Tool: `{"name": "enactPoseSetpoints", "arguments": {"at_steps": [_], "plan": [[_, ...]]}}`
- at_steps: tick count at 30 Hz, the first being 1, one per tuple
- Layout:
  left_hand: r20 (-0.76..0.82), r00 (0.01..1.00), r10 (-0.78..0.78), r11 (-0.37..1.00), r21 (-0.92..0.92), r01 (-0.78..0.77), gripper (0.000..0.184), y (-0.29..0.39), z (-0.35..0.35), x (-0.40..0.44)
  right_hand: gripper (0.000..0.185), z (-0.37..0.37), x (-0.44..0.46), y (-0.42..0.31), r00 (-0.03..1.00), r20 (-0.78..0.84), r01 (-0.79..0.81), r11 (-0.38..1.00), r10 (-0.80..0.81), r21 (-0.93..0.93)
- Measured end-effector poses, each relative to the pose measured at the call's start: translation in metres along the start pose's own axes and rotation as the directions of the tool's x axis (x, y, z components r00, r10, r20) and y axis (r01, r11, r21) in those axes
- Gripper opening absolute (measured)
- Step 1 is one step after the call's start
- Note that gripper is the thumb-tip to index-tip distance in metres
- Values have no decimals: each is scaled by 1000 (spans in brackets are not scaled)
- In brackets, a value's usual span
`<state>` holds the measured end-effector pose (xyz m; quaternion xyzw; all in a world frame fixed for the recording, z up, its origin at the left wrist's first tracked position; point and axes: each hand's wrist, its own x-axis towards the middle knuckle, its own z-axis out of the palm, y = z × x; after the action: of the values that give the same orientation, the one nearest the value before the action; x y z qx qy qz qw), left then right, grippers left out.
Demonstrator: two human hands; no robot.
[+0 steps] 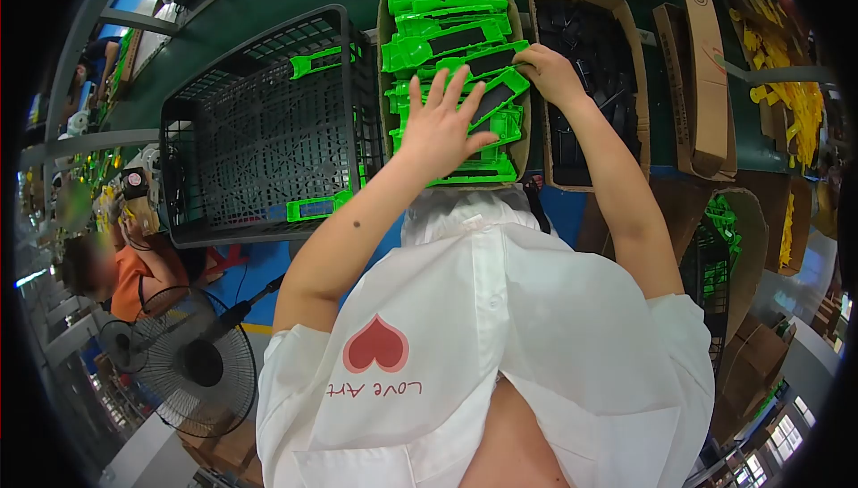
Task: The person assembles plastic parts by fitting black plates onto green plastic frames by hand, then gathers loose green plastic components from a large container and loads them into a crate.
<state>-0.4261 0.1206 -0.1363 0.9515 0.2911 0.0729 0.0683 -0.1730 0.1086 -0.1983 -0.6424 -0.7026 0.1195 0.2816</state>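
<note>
My left hand (438,130) hovers with fingers spread over a cardboard box (385,23) packed with bright green plastic parts (447,41). Many of these parts carry a black strip along the middle. At the box's right side, my right hand (552,75) has its fingertips pinched at the upper end of a green plastic part (497,99), which lies slanted on the others. Whether the left fingertips touch the parts below is hard to tell.
Left of the box, a black plastic crate (259,130) holds a few green parts. A box of black pieces (581,68) stands on the right, beside folded cardboard (706,86) and yellow parts (786,104). A fan (204,361) and another person (134,273) are at lower left.
</note>
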Motion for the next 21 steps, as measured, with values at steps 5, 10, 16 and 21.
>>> {"name": "enactPoseSetpoints", "arguments": {"at_steps": [5,10,16,21], "plan": [[161,978,133,988,60,-144,64,-13,6,-22,11,-4,5,-31,997,-79,-9,991,20,132],[176,932,318,946,9,-325,56,-55,5,-1,16,12,-4,-55,987,-158,29,980,3,196],[99,927,363,929,36,-368,50,-74,13,-7,26,-56,-94,36,573,-212,-780,447,792,-438],[-328,942,69,991,-82,-102,33,-93,-12,-35,27,-59,-124,57,464,-51,-704,333,884,-627]]}}
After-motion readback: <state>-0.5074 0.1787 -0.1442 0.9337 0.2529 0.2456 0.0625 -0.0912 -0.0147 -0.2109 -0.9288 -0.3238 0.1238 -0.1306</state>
